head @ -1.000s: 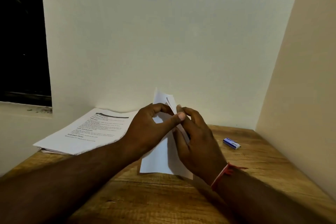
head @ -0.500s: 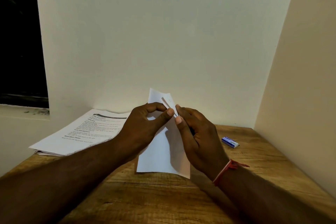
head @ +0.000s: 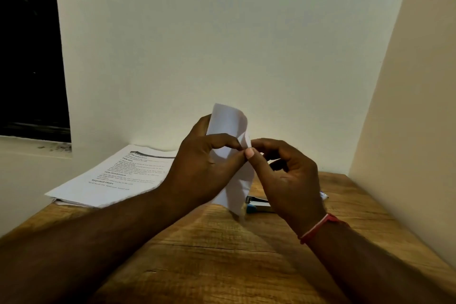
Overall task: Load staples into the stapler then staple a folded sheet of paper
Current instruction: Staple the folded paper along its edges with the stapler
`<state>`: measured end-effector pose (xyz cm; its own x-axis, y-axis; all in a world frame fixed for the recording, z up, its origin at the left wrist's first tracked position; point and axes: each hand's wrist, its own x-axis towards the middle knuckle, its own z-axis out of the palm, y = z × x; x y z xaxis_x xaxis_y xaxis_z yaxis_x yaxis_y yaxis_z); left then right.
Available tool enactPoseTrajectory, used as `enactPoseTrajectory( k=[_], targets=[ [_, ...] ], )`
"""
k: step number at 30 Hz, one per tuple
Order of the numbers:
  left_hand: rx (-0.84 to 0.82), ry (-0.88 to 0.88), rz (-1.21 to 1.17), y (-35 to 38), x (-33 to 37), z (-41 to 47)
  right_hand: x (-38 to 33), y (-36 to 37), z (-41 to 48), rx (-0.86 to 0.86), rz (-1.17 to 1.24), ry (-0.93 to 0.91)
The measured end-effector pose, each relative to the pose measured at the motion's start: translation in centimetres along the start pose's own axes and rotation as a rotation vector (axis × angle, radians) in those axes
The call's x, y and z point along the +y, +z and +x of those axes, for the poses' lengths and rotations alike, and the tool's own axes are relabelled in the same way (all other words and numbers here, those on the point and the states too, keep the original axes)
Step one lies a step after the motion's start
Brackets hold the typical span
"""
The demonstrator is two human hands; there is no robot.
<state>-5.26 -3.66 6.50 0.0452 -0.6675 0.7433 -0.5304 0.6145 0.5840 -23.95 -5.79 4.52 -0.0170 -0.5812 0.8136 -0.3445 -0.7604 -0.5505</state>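
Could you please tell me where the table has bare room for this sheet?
The table is bare on its near half between the forearms, and along the right edge by the side wall. Printed pages fill the back left; the stapler crowds the spot under the right hand.

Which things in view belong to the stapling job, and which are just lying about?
Job: folded white sheet of paper, pinched by left hand and right hand; blue-and-silver stapler on the wooden table.
Lying about: stack of printed white pages.
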Motion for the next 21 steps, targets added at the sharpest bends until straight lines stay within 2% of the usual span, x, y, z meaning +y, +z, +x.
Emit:
enactPoseTrajectory(
  k=[4,6,13,21],
  targets=[
    [0.022,0.08,0.026,0.05,0.39,-0.27,0.17,-0.21,0.11,0.017,-0.074,-0.146],
    [0.014,0.085,0.039,0.07,0.32,-0.26,0.29,-0.19,0.14,0.02,-0.091,-0.163],
    [-0.038,-0.02,-0.014,0.17,0.2,0.15,0.77,0.17,0.37,0.003,0.022,0.005],
    [-0.063,-0.011,-0.031,0.01,-0.22,0.26,0.84,0.24,0.3,-0.006,0.045,0.034]
  ],
)
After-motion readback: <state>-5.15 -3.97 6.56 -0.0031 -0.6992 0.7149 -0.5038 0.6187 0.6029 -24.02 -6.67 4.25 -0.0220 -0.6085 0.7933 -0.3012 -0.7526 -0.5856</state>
